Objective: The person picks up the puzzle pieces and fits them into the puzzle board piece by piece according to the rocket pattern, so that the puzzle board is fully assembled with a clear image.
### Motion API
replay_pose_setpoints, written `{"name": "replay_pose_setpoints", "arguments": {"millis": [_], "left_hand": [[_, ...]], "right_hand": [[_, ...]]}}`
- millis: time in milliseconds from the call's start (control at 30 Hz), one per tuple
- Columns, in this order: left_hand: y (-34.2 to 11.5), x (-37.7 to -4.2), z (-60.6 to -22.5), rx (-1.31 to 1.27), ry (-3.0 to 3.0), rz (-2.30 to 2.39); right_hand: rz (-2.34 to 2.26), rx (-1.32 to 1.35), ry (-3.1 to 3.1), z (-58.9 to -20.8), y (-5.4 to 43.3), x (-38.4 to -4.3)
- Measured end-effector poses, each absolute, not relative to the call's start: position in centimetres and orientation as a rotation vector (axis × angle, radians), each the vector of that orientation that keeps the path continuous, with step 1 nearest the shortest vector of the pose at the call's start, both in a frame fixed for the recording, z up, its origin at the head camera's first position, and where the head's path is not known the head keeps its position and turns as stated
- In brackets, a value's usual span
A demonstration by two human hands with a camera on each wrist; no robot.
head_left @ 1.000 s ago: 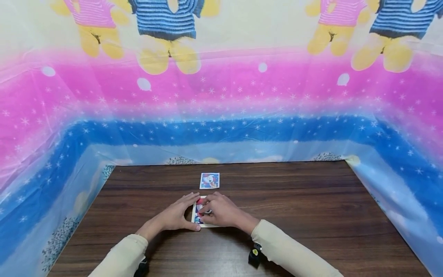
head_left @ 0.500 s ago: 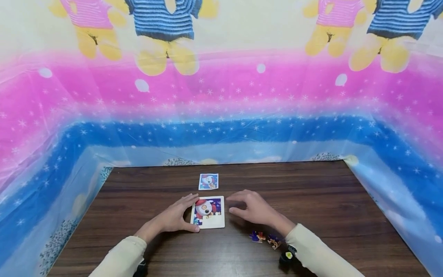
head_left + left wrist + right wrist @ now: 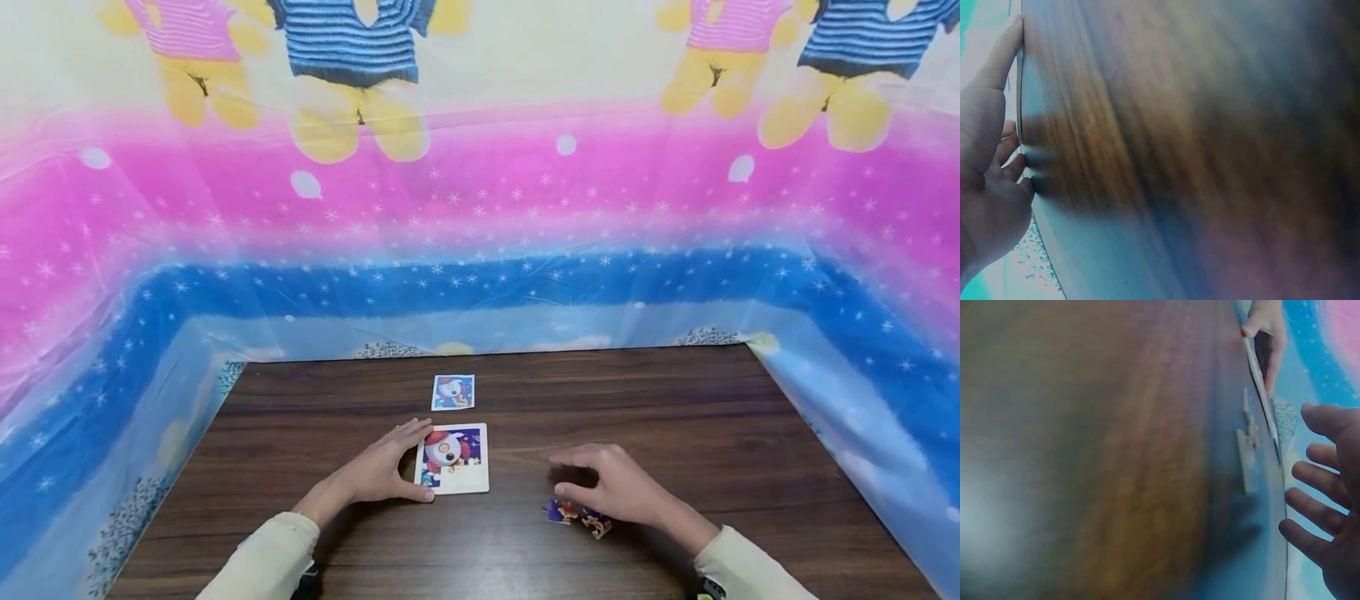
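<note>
A white-framed jigsaw puzzle tray lies on the table, its picture a white cartoon figure with red, its lower right part bare white. My left hand holds the tray's left side, thumb at the near corner and fingers at the far corner. To the right, my right hand hovers with spread, relaxed fingers and holds nothing. Just below its thumb are loose purple and orange jigsaw pieces, partly overlapped by the hand. In the right wrist view the pieces stand out thinly from the tabletop, left of the open fingers.
Behind the tray lies a small picture card with a similar cartoon figure. The dark wooden table ends at a printed cloth hung around its back and sides.
My right hand has left the puzzle tray and moved right, over to the loose pieces, uncovering the tray's bare corner. My left hand has stayed at the tray's left side.
</note>
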State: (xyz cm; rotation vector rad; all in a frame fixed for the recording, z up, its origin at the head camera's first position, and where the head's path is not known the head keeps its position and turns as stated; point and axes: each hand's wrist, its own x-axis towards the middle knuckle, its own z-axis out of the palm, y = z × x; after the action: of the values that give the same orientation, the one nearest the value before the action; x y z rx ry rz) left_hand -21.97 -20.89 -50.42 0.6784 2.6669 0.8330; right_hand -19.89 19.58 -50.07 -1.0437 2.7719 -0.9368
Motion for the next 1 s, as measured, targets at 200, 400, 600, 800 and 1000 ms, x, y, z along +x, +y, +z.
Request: {"name": "replay_pose_setpoints", "arguments": {"millis": [200,400,600,800,1000], "left_hand": [[-20.9,-22.1,-50.4,0.669,2.675,0.819],[-20.8,-22.2,-50.4,0.667,2.672,0.819],[-20.9,-22.2,-50.4,0.663,2.673,0.819],[-20.9,-22.1,-50.6,0.660,2.673,0.822],[-20.9,-22.0,-50.7,0.660,2.675,0.824]], "right_hand": [[-0.945,-0.989,2.723,-51.0,20.8,-18.9],[-0.845,-1.006,2.710,-51.0,20.9,-18.3],[-0.706,-1.068,2.776,-51.1,20.4,-17.9],[-0.727,-1.127,2.818,-51.4,20.1,-17.7],[-0.738,-1.161,2.838,-51.6,19.9,-17.7]]}}
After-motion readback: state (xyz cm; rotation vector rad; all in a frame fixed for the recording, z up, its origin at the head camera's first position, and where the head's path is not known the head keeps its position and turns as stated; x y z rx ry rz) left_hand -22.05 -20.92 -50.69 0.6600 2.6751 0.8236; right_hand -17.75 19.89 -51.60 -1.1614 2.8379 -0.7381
